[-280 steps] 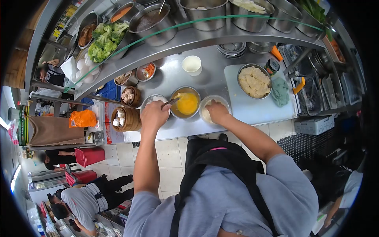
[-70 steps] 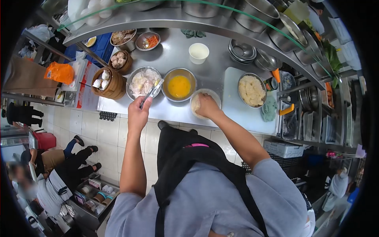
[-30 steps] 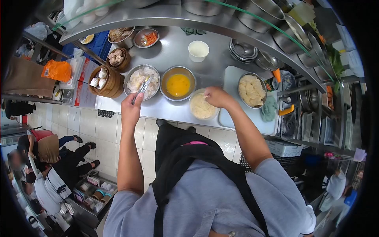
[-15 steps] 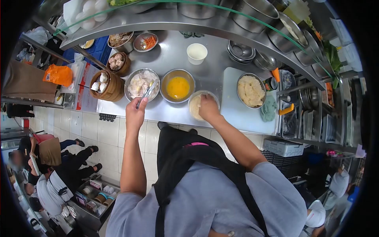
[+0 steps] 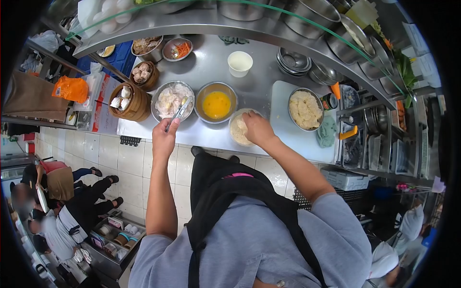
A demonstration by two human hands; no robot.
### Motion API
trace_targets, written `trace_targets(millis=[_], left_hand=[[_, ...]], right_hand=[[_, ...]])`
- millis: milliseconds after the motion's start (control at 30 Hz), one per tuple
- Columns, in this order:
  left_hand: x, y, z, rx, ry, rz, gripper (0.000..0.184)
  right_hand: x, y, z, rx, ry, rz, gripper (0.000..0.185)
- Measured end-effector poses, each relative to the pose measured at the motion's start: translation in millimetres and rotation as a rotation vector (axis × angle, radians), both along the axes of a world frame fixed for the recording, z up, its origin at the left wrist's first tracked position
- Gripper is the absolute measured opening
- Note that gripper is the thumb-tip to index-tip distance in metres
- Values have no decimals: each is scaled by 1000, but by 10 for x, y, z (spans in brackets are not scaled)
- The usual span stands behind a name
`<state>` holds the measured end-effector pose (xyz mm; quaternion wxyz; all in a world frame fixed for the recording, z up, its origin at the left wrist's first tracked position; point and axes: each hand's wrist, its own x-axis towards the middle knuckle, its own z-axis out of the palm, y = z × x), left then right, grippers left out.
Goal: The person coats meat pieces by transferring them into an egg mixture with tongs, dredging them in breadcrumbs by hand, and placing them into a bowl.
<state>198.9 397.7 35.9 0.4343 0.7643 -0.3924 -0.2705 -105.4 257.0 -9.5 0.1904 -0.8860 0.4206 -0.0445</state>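
My left hand [image 5: 164, 139] is closed around the handle of metal tongs [image 5: 180, 109]. The tongs' tips lie over a steel bowl [image 5: 154, 113] of pale, whitish raw-looking pieces [image 5: 173, 95]. Beside it stands a steel bowl [image 5: 200, 111] of beaten egg [image 5: 216, 105]. My right hand [image 5: 258, 130] is down in a bowl of breadcrumbs [image 5: 238, 133], its fingers bent together at the crumbs. Whatever those fingertips hold is mostly hidden. Farther right, a steel bowl [image 5: 292, 115] of pale yellow, lumpy crumb-coated food [image 5: 305, 109] rests on a white cutting board [image 5: 283, 126].
A white cup [image 5: 239, 64] stands behind the egg. Bamboo steamers [image 5: 132, 108] with buns are at the left, near shredded carrot [image 5: 181, 50]. Stacked steel bowls [image 5: 293, 63] and a green cloth [image 5: 326, 132] lie rightward. A steel shelf [image 5: 211, 28] spans overhead. Other people are behind, left and right.
My right hand has shifted slightly right and turned within the breadcrumb bowl, its elbow moving outward. The left hand and tongs stay nearly still.
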Motion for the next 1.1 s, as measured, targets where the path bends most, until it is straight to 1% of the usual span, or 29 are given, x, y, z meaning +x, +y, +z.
trace_targets(millis=[33,100,133,200,233,267,333,367,400,467,533,567,633,667,733,767,833,867,933,967,1033,1067,1100], left_hand=[[1,4,7,3,10,-9,39],[2,1,53,15,4,-7,39],[3,1,64,27,-3,1,39],[9,6,52,27,8,3,39],[14,4,49,25,17,4,39],[17,-4,42,26,16,-1,39],[30,-25,15,1,-20,4,37],[60,-19,-4,2,-25,5,37],[122,-5,-14,-12,-72,29,39],[267,-9,34,-35,-137,75,40],[390,8,115,101,-452,167,40],[440,-3,174,93,-465,173,40],[476,-5,263,356,-563,141,37],[469,-6,269,357,-567,151,37],[451,-20,245,416,-692,60,31],[461,-40,219,458,-719,15,31],[463,-82,171,478,-772,15,31],[483,-85,172,503,-820,11,31],[527,-125,126,489,-833,-10,31],[533,-151,75,512,-855,-30,31],[541,-201,-19,533,-881,-51,31],[536,-226,-50,539,-897,-53,30],[542,-240,-74,545,-914,-57,30]], right_hand=[[-51,-43,30,2,2,-4,25],[-131,-255,105,245,29,159,22],[-146,-367,156,245,30,157,22],[-144,-543,279,402,-62,5,22],[-132,-567,215,385,-98,60,24],[-88,-531,77,386,-100,55,24],[33,-440,-317,433,151,236,28],[15,-380,-524,433,146,238,28],[-7,-294,-730,430,158,204,25],[26,-355,-818,415,158,193,22],[-7,-387,-768,478,141,249,26],[8,-366,-673,468,130,256,26],[-11,-158,-415,248,35,156,37],[1,-87,-338,247,31,166,37],[15,82,-267,-37,94,85,45],[29,121,-274,-35,87,82,45],[55,107,-274,-30,165,79,46],[73,109,-276,-29,156,79,46],[41,93,-271,2,80,-10,45],[13,73,-250,3,77,-10,45],[-45,-3,-198,79,-113,-14,39],[-59,-38,-192,78,-117,-15,39],[-73,-70,-189,185,-146,-42,36]])
